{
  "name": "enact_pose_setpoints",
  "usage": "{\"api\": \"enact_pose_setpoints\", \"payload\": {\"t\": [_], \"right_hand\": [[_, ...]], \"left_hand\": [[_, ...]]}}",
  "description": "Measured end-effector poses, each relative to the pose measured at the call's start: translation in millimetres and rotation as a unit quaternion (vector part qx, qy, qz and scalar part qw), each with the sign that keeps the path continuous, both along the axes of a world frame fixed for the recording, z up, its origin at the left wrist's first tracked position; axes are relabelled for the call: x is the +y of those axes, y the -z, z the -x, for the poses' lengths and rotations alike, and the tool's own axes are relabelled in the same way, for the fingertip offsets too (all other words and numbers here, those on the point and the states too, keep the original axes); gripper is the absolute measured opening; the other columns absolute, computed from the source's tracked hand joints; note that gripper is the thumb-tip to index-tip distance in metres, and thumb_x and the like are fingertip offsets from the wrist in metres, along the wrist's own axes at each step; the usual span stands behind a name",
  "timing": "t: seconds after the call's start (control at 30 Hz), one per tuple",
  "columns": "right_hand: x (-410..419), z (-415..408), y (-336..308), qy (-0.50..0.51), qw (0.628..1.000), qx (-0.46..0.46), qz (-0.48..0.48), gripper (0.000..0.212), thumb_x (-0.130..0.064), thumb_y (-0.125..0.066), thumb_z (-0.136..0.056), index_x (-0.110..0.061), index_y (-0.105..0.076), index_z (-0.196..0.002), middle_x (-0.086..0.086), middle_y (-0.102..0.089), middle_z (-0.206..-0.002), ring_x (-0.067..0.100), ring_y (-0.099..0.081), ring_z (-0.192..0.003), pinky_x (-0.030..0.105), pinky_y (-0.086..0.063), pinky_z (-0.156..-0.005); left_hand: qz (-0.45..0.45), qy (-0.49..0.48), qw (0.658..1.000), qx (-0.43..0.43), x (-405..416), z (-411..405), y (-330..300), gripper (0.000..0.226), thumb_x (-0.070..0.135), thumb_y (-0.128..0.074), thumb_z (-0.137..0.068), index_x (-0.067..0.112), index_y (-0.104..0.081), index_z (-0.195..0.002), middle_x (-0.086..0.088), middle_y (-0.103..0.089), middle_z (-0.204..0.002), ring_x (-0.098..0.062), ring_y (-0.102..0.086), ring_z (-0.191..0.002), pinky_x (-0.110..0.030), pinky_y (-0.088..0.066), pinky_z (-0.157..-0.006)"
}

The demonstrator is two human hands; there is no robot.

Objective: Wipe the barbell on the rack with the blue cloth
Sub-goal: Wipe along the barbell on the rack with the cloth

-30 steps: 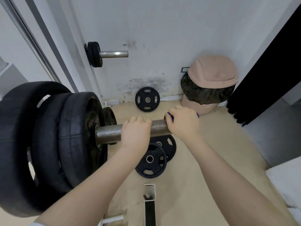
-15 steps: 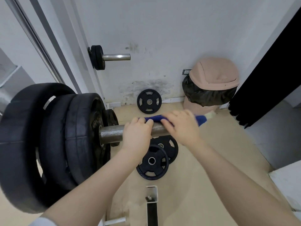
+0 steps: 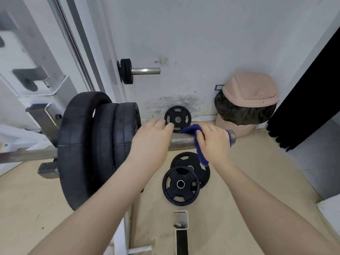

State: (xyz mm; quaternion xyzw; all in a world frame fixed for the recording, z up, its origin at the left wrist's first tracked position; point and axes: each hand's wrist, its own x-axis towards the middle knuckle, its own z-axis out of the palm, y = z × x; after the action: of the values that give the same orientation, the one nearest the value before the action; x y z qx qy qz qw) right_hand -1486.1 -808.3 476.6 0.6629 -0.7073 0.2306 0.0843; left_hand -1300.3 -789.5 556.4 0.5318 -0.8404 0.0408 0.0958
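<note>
barbell (image 3: 181, 141) sleeve partly hidden — under blue cloth (image 3: 199, 144), both hands

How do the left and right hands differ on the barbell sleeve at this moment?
The left hand rests bare on the barbell sleeve, next to the loaded plates; the right hand sits near the sleeve's open end. The left holds nothing else; the right grips the blue cloth wrapped over the sleeve. Both lie palm-down on top.

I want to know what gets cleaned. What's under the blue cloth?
The blue cloth lies over the barbell end, gripped by the right hand. The metal beneath is hidden.
</note>
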Motion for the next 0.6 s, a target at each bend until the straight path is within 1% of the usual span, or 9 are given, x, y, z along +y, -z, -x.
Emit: {"api": "enact_pose_setpoints", "payload": {"t": [0.07,0.13,0.23,0.3,0.37,0.4,0.5,0.53,0.6], "right_hand": [[-1.4,-26.3,-5.7,0.078,0.996,-0.044,0.005,0.034,-0.032,-0.032,-0.094,-0.018,-0.062,-0.100,0.004,-0.068,-0.092,0.030,-0.058,-0.086,0.037,-0.039,-0.075],[-2.0,-67.7,-4.7,-0.008,0.999,-0.047,-0.018,0.026,-0.025,-0.037,-0.094,-0.022,-0.060,-0.104,0.000,-0.065,-0.099,0.025,-0.056,-0.096,0.035,-0.035,-0.077],[7.4,-109.7,2.9,-0.178,0.980,-0.079,-0.043,0.033,-0.021,-0.045,-0.094,-0.019,-0.054,-0.125,0.000,-0.058,-0.125,0.022,-0.047,-0.116,0.038,-0.033,-0.097],[9.0,-108.5,8.1,-0.225,0.974,-0.005,-0.021,0.039,-0.023,-0.050,-0.090,-0.019,-0.053,-0.129,0.000,-0.057,-0.129,0.023,-0.048,-0.118,0.041,-0.037,-0.096],[3.7,-95.0,12.3,-0.197,0.978,0.074,0.001,0.039,-0.029,-0.045,-0.086,-0.021,-0.055,-0.123,-0.001,-0.060,-0.122,0.025,-0.051,-0.114,0.041,-0.041,-0.091],[1.0,-89.4,13.2,-0.145,0.987,0.064,0.009,0.039,-0.030,-0.040,-0.085,-0.021,-0.056,-0.119,-0.002,-0.062,-0.117,0.025,-0.052,-0.112,0.040,-0.040,-0.090],[4.7,-103.6,12.5,-0.017,0.997,-0.071,0.009,0.036,-0.022,-0.040,-0.085,-0.015,-0.058,-0.115,0.004,-0.060,-0.117,0.028,-0.053,-0.111,0.043,-0.038,-0.094],[7.6,-114.3,15.5,-0.025,0.997,-0.069,-0.007,0.035,-0.018,-0.047,-0.085,-0.014,-0.056,-0.119,0.005,-0.056,-0.124,0.028,-0.049,-0.116,0.045,-0.035,-0.097],[15.1,-127.2,25.2,-0.123,0.992,-0.005,-0.008,0.046,-0.012,-0.065,-0.076,-0.013,-0.055,-0.121,0.008,-0.053,-0.131,0.031,-0.046,-0.122,0.047,-0.038,-0.096]], "left_hand": [[0.077,-0.031,0.995,0.052,16.9,-25.6,-15.4,0.042,0.021,-0.064,-0.082,0.010,-0.052,-0.121,-0.011,-0.055,-0.127,-0.029,-0.046,-0.123,-0.038,-0.045,-0.095],[0.122,-0.063,0.989,0.062,24.0,-46.1,-18.4,0.052,0.026,-0.070,-0.076,0.005,-0.056,-0.121,-0.021,-0.054,-0.129,-0.037,-0.048,-0.123,-0.045,-0.043,-0.098],[0.102,-0.094,0.990,0.024,21.9,-63.2,-6.3,0.059,0.028,-0.073,-0.073,0.001,-0.055,-0.121,-0.028,-0.053,-0.128,-0.042,-0.053,-0.117,-0.050,-0.048,-0.091],[0.092,-0.096,0.991,0.024,21.1,-65.6,-0.2,0.058,0.027,-0.073,-0.073,0.000,-0.054,-0.121,-0.029,-0.055,-0.125,-0.041,-0.056,-0.113,-0.048,-0.051,-0.086],[0.101,-0.091,0.990,0.028,21.7,-66.1,1.9,0.056,0.027,-0.071,-0.074,0.000,-0.055,-0.121,-0.029,-0.056,-0.124,-0.041,-0.057,-0.111,-0.046,-0.051,-0.085],[0.101,-0.091,0.990,0.032,22.2,-66.3,2.2,0.056,0.027,-0.071,-0.075,0.001,-0.055,-0.121,-0.028,-0.056,-0.124,-0.040,-0.056,-0.112,-0.046,-0.051,-0.086],[0.103,-0.090,0.990,0.032,22.2,-68.9,3.8,0.057,0.031,-0.069,-0.076,0.002,-0.054,-0.123,-0.027,-0.055,-0.126,-0.040,-0.056,-0.113,-0.046,-0.050,-0.088],[0.103,-0.088,0.990,0.029,22.3,-69.3,4.4,0.057,0.032,-0.068,-0.075,0.002,-0.054,-0.123,-0.027,-0.056,-0.125,-0.039,-0.056,-0.113,-0.046,-0.050,-0.088],[0.100,-0.090,0.991,0.023,22.4,-68.5,4.8,0.057,0.031,-0.069,-0.075,0.002,-0.055,-0.122,-0.027,-0.056,-0.125,-0.039,-0.057,-0.112,-0.046,-0.051,-0.087]]}}
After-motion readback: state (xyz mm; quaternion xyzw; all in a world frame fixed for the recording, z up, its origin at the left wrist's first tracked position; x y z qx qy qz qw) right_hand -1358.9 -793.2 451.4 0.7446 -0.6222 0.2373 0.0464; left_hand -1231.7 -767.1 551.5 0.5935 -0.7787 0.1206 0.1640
